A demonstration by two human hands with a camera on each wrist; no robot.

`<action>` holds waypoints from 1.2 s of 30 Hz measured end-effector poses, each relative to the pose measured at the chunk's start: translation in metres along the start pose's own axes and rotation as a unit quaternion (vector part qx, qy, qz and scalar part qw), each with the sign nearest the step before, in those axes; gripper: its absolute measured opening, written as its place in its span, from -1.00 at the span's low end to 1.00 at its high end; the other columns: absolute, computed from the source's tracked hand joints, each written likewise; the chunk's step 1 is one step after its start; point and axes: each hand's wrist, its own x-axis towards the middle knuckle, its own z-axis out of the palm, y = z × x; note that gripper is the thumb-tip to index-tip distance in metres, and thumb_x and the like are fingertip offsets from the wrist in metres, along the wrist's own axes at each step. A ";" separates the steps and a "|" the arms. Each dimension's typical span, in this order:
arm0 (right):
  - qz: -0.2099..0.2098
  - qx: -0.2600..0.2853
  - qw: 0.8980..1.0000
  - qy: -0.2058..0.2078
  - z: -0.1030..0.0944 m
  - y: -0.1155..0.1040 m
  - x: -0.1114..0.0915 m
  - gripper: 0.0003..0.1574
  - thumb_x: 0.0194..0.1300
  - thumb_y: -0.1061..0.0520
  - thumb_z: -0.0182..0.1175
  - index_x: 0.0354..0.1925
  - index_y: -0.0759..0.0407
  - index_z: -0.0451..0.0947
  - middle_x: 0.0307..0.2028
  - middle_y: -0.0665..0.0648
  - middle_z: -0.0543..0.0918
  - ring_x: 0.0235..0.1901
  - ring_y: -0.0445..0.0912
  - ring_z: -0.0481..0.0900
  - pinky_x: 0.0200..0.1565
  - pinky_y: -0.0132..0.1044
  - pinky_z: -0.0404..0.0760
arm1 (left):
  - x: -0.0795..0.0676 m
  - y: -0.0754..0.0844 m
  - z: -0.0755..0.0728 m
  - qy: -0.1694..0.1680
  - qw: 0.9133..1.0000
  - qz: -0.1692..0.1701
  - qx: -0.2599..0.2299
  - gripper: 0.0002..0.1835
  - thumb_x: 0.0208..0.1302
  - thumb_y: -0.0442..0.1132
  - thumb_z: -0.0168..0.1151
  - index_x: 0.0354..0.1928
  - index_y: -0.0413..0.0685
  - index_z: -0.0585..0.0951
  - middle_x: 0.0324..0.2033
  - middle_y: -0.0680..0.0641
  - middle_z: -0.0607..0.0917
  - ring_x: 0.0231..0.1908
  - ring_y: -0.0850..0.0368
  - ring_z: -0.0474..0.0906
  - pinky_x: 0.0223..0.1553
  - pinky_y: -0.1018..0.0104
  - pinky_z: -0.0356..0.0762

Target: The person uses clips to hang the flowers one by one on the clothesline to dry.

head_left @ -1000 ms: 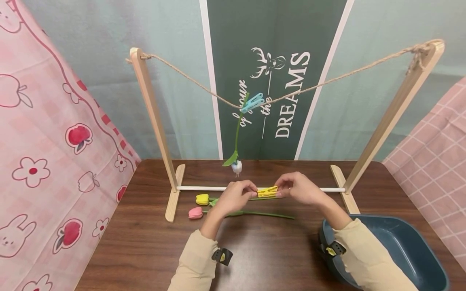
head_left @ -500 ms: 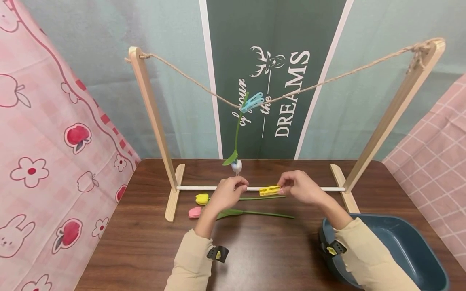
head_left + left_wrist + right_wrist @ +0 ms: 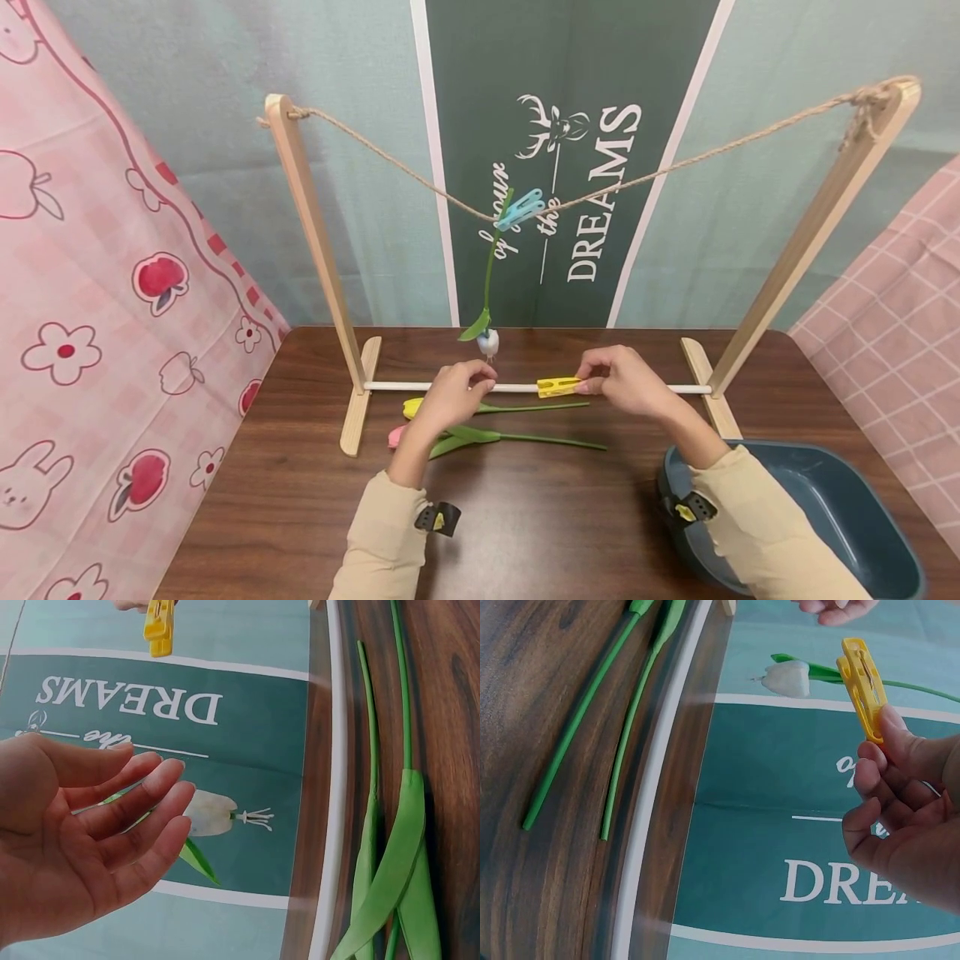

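Observation:
My right hand (image 3: 626, 381) pinches a yellow clothespin (image 3: 557, 387) by one end, in front of the rack's white rod. In the right wrist view, thumb and fingertips grip the lower end of the clothespin (image 3: 862, 688). My left hand (image 3: 455, 395) holds nothing; the left wrist view shows its fingers loosely bent, palm bare. Beneath it lie a yellow tulip (image 3: 411, 407) and a pink tulip (image 3: 396, 437), blooms partly hidden by hand and forearm. A white tulip (image 3: 488, 343) hangs head down, its stem caught at the rope by a blue clothespin (image 3: 521, 210).
A jute rope (image 3: 397, 163) sags between two wooden posts (image 3: 318, 242), which a white rod (image 3: 405, 387) joins low down. A dark blue basin (image 3: 840, 492) stands at the right, under my right forearm. Patterned cloths hang behind and at both sides.
My left hand has let go of the yellow clothespin and moved left. My right hand keeps the clothespin and has shifted slightly right and up.

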 end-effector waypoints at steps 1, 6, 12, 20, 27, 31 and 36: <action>0.001 -0.001 1.000 0.000 -0.001 0.000 0.000 -0.79 -0.03 0.39 0.31 -0.60 0.12 0.55 -0.63 -0.05 0.52 -0.56 -0.18 0.37 -0.47 -0.34 0.36 | 0.000 -0.001 0.000 0.001 1.000 0.000 -0.001 -0.87 0.25 -0.32 0.12 -0.23 -0.15 0.61 -0.31 -0.05 0.65 -0.31 0.09 0.52 -0.26 0.24 0.45; 0.002 -0.002 1.000 -0.004 -0.004 0.000 0.000 -0.78 -0.02 0.39 0.30 -0.60 0.12 0.55 -0.62 -0.05 0.51 -0.55 -0.15 0.37 -0.47 -0.33 0.35 | 0.002 -0.005 0.003 -0.004 1.000 0.003 0.001 -0.87 0.24 -0.32 0.14 -0.23 -0.19 0.61 -0.35 -0.04 0.64 -0.32 0.11 0.53 -0.27 0.25 0.45; 0.004 0.002 1.000 -0.006 -0.008 0.000 0.001 -0.77 -0.01 0.39 0.29 -0.60 0.11 0.55 -0.62 -0.05 0.51 -0.56 -0.15 0.37 -0.50 -0.33 0.36 | 0.004 -0.011 0.014 -0.023 1.000 0.003 0.003 -0.87 0.22 -0.32 0.16 -0.23 -0.20 0.60 -0.39 -0.02 0.65 -0.34 0.13 0.54 -0.25 0.26 0.47; 0.005 -0.010 1.000 0.000 -0.014 0.004 -0.001 -0.78 0.00 0.41 0.27 -0.59 0.12 0.56 -0.62 -0.04 0.51 -0.56 -0.16 0.38 -0.49 -0.34 0.36 | 0.008 -0.019 0.035 -0.046 0.998 0.031 0.027 -0.89 0.20 -0.34 0.17 -0.26 -0.20 0.61 -0.42 -0.02 0.66 -0.34 0.13 0.57 -0.25 0.30 0.47; 0.016 -0.008 1.000 -0.002 -0.019 0.006 -0.005 -0.79 0.00 0.41 0.26 -0.60 0.14 0.55 -0.62 -0.02 0.50 -0.55 -0.15 0.36 -0.49 -0.34 0.34 | 0.012 -0.025 0.055 -0.063 0.996 0.038 0.041 -0.90 0.18 -0.35 0.18 -0.28 -0.22 0.60 -0.43 -0.02 0.66 -0.33 0.13 0.57 -0.20 0.28 0.45; 0.017 -0.002 1.000 -0.007 -0.019 0.008 -0.008 -0.79 0.00 0.40 0.28 -0.60 0.14 0.54 -0.62 -0.02 0.49 -0.56 -0.15 0.35 -0.50 -0.34 0.33 | 0.015 -0.033 0.068 -0.064 0.995 0.056 0.048 -0.92 0.16 -0.33 0.19 -0.32 -0.18 0.60 -0.48 0.03 0.65 -0.37 0.20 0.56 -0.26 0.33 0.46; 0.016 0.000 1.000 -0.008 -0.019 0.012 -0.010 -0.78 -0.02 0.40 0.29 -0.61 0.14 0.53 -0.64 -0.03 0.45 -0.59 -0.18 0.33 -0.53 -0.36 0.31 | 0.018 -0.034 0.080 -0.086 0.993 0.039 0.074 -0.92 0.14 -0.30 0.22 -0.32 -0.12 0.60 -0.50 0.07 0.62 -0.39 0.22 0.53 -0.30 0.39 0.45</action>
